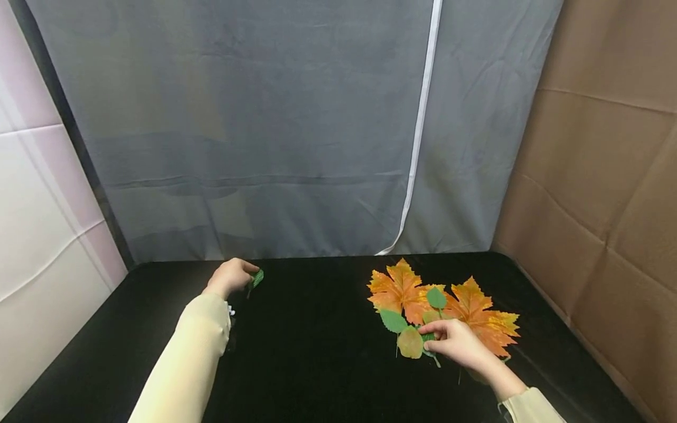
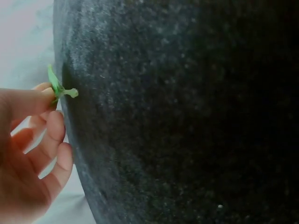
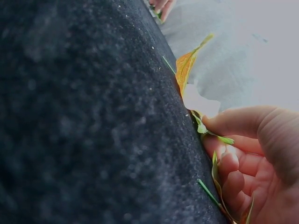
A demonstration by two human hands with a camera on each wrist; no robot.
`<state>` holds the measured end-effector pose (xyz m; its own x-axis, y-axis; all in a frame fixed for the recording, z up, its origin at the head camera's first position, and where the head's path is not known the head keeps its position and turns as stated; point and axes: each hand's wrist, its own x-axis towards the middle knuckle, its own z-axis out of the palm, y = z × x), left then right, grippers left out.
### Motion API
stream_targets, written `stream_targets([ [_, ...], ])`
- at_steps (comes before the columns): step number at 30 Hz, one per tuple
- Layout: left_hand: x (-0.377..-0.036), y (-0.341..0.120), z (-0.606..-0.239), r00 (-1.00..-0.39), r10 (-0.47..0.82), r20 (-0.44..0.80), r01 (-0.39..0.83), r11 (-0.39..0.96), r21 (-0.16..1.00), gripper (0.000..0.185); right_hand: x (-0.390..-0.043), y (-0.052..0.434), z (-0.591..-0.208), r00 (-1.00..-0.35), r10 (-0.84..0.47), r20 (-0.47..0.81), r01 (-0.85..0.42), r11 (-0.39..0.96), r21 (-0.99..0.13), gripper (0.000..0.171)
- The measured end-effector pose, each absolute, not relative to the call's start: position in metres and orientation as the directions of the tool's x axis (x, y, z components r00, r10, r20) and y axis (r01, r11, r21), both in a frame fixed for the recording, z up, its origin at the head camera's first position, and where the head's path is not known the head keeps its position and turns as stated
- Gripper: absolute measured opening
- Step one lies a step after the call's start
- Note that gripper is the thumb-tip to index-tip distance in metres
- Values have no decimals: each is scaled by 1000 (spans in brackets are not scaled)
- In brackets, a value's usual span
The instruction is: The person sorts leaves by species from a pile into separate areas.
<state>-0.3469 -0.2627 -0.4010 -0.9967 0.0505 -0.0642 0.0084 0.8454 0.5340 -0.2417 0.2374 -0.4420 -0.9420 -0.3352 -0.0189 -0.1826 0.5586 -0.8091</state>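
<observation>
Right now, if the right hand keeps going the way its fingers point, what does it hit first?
The yellow-green leaf, just past the right hand; its fingertips already pinch a small green leaf beside it. Depth unclear.

A pile of leaves (image 1: 444,311) is lying on the right half of the table (image 1: 317,352), with the right hand (image 1: 457,343) resting on its near edge, fingers touching a small leaf (image 1: 429,338) there. Well apart, toward the table's far left, the left hand (image 1: 231,276) is pinching a single leaf (image 1: 256,278) just above the surface. A curtain (image 1: 296,129) is hanging behind the table, and a padded wall (image 1: 608,176) is standing to its right.

open table (image 1: 317,352) between both hands
</observation>
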Motion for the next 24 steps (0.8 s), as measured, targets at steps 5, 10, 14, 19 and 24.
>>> stream_targets([
  [5,-349,-265,-407,-996,48,-77,4,872,490,40,-240,237,-441,-944,-326,-43,-150,543,-826,30],
  [10,-344,-265,-406,-995,31,-97,-17,889,457,41,-240,236,-440,-944,-327,-44,-145,530,-836,32],
  [14,-335,-269,-400,-990,23,-141,-50,868,494,44,-241,236,-441,-940,-340,-41,-152,520,-840,32],
  [19,-327,-271,-395,-981,30,-189,-68,870,488,51,-243,241,-440,-928,-370,-35,-176,523,-834,34],
  [24,-324,-270,-393,-968,27,-248,-80,908,410,58,-244,247,-433,-916,-400,-22,-214,536,-817,35],
])
